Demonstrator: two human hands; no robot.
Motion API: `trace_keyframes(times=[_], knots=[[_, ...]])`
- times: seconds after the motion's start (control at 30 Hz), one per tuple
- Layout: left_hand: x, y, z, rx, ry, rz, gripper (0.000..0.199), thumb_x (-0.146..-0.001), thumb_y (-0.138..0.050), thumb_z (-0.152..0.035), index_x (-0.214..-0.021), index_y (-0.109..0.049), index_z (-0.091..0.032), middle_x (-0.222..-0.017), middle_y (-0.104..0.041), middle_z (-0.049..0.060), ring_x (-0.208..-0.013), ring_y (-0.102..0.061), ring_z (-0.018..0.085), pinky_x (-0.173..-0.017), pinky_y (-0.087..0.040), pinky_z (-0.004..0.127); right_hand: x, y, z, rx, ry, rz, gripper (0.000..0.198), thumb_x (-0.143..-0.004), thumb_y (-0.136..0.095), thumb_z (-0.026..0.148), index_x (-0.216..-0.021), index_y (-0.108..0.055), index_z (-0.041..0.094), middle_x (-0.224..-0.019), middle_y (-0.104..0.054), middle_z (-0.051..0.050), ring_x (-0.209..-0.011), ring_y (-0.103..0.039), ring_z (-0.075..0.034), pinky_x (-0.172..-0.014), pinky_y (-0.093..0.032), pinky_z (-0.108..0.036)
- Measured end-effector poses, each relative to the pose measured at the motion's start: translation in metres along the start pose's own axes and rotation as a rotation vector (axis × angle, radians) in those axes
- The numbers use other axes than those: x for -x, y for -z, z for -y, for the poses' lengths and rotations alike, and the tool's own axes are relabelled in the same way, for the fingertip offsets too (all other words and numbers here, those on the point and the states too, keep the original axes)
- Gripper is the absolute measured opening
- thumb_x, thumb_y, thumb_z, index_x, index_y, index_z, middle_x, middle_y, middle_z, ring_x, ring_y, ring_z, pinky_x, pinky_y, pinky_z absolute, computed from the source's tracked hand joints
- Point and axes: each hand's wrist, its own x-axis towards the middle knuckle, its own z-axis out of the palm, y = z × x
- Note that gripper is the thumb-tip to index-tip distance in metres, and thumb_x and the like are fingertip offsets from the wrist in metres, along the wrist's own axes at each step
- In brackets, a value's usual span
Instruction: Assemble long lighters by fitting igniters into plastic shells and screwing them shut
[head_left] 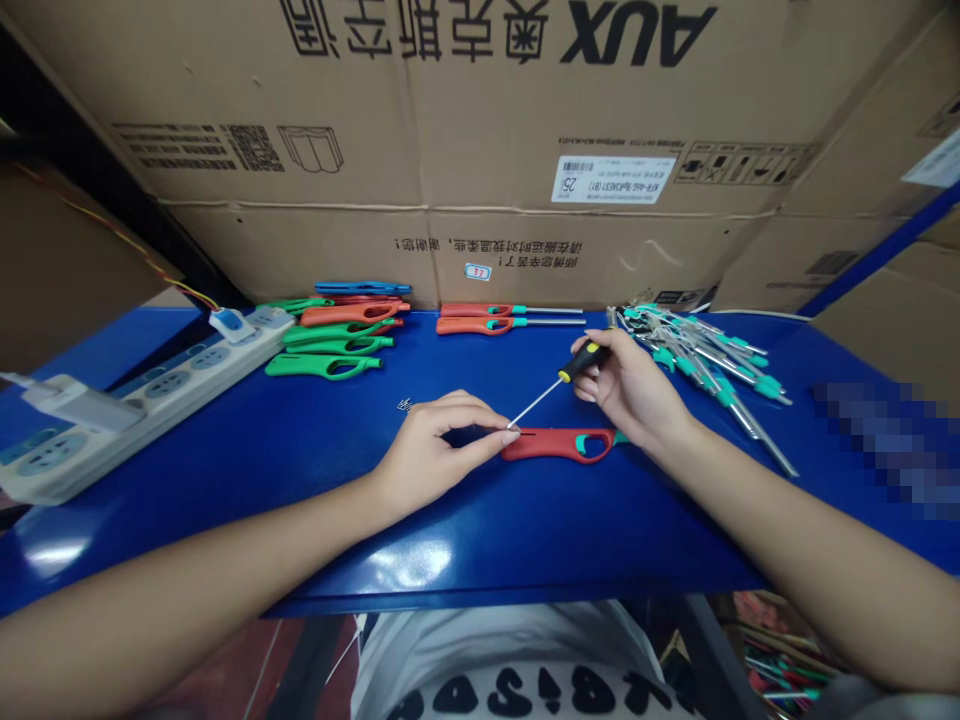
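My right hand [630, 380] is closed around the black-and-yellow handle of a screwdriver [536, 403]. Its thin shaft slants down and left to the fingertips of my left hand [442, 440]. There the thumb and forefinger pinch together at the screwdriver's tip, right by the left end of a red gas lighter [551, 443]. What they pinch is too small or hidden to make out. The red lighter lies flat on the blue table, with a turquoise trigger in its loop; my right wrist covers its far right part. A few tiny screws [405, 405] lie just behind my left hand.
Green, orange and blue lighter casings [326, 367] are stacked at the back left. Two orange lighters with metal tubes [480, 325] lie at the back middle. Several metal tubes with turquoise parts and wires [705, 360] form a pile at right. A power strip [165, 390] runs along the left.
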Motion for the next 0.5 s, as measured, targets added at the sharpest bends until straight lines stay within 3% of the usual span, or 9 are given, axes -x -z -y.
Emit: trace_keyframes(times=[0.2,0.4,0.5], knots=[[0.000,0.000,0.001,-0.011,0.003,0.014,0.008,-0.088,-0.073,-0.024,-0.086,-0.078,-0.019,-0.083,-0.078,0.005,-0.077,-0.071,0.017,-0.075,-0.058,0.030,0.000,0.001,0.001,0.041,0.056,-0.012,0.017,-0.079,-0.061,0.036,-0.073,-0.060,0.020,-0.057,-0.041,0.005,-0.046,-0.040,-0.009,-0.045,-0.035,-0.025],[0.005,-0.002,0.001,-0.007,-0.018,0.052,0.005,-0.086,-0.074,-0.020,-0.083,-0.078,-0.017,-0.081,-0.077,0.005,-0.074,-0.070,0.016,-0.071,-0.056,0.028,0.005,0.002,0.011,0.198,0.290,0.062,0.015,-0.079,-0.064,0.034,-0.072,-0.063,0.020,-0.070,-0.054,0.000,-0.050,-0.050,-0.011,-0.044,-0.042,-0.027],[0.006,-0.004,0.001,-0.034,-0.008,0.094,0.007,-0.086,-0.074,-0.020,-0.080,-0.077,-0.018,-0.077,-0.076,0.004,-0.071,-0.069,0.016,-0.068,-0.054,0.027,0.011,0.001,0.018,0.290,0.332,0.133,0.019,-0.079,-0.070,0.039,-0.076,-0.062,0.022,-0.078,-0.059,-0.001,-0.054,-0.056,-0.013,-0.044,-0.048,-0.028]])
